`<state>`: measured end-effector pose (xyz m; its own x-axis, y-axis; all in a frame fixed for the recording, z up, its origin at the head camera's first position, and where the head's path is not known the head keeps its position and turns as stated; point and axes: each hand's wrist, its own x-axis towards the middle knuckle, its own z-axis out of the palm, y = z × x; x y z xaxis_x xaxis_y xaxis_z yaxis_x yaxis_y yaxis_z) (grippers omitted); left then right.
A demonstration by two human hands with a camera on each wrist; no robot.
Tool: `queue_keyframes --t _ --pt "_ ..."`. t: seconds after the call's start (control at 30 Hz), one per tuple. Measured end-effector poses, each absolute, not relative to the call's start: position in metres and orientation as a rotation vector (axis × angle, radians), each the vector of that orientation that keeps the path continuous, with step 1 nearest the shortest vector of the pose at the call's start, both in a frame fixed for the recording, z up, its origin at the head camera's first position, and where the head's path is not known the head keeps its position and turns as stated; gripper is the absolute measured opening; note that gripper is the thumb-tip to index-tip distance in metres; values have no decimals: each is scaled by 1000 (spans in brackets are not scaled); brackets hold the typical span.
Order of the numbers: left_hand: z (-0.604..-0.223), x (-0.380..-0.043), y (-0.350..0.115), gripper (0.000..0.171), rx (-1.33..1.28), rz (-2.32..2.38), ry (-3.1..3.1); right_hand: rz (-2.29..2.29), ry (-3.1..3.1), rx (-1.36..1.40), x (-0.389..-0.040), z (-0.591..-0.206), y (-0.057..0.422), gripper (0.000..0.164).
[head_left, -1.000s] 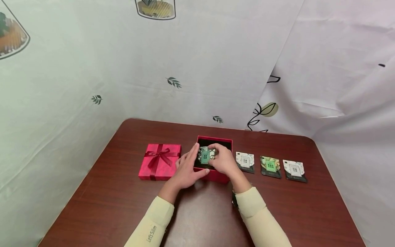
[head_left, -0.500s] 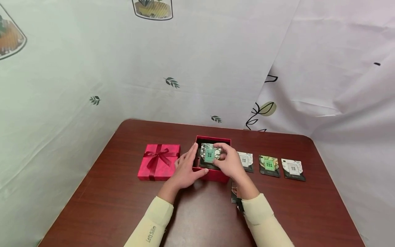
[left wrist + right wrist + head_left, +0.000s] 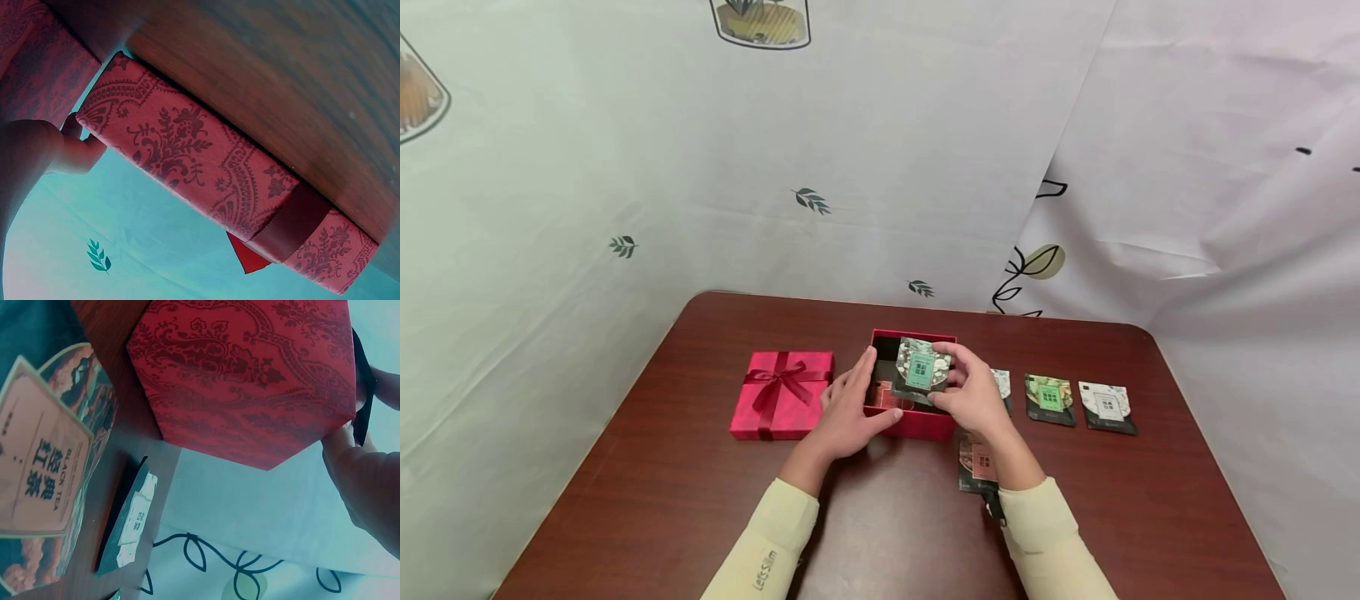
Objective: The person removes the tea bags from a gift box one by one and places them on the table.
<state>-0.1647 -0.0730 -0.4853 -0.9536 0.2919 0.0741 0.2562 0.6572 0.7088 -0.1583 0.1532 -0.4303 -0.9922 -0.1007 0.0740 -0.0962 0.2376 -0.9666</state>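
Note:
My right hand [image 3: 976,398] pinches a dark tea packet with a green label [image 3: 921,367] by its right side, above an uncovered red gift box [image 3: 917,426]. In the right wrist view the packet's dark edge [image 3: 365,384] shows between thumb and fingers, beyond the box wall. My left hand [image 3: 848,414] rests along the box's left side, its fingers fairly straight and thumb at the front rim. Inside the box, a red-labelled packet [image 3: 883,395] is partly visible. In the left wrist view the ribboned lid [image 3: 175,144] stands near the fingers.
An orange-labelled black tea packet [image 3: 47,465] lies in front of the box, partly under my right forearm. To the right lie a half-hidden white packet [image 3: 1003,387], a green one [image 3: 1049,398] and another white one [image 3: 1107,407]. A patterned curtain [image 3: 880,167] hangs behind the table.
My right hand has lifted the green-labelled packet up from the box and moved right with it, uncovering the red-labelled packet inside. The left hand stays at the box.

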Motion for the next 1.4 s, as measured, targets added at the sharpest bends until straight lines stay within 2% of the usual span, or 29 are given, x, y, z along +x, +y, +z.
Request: queue_keyframes --t 0.3,0.87,1.4 --pt "-484 -164 -73 105 448 1194 2800 -1944 2346 -183 -154 -432 162 81" --pt "-482 -164 -73 106 443 1208 2803 -1983 2286 -212 -141 -437 187 83" --pt "-483 -164 -72 106 447 1207 2815 -2051 2189 -106 -130 -446 209 85"
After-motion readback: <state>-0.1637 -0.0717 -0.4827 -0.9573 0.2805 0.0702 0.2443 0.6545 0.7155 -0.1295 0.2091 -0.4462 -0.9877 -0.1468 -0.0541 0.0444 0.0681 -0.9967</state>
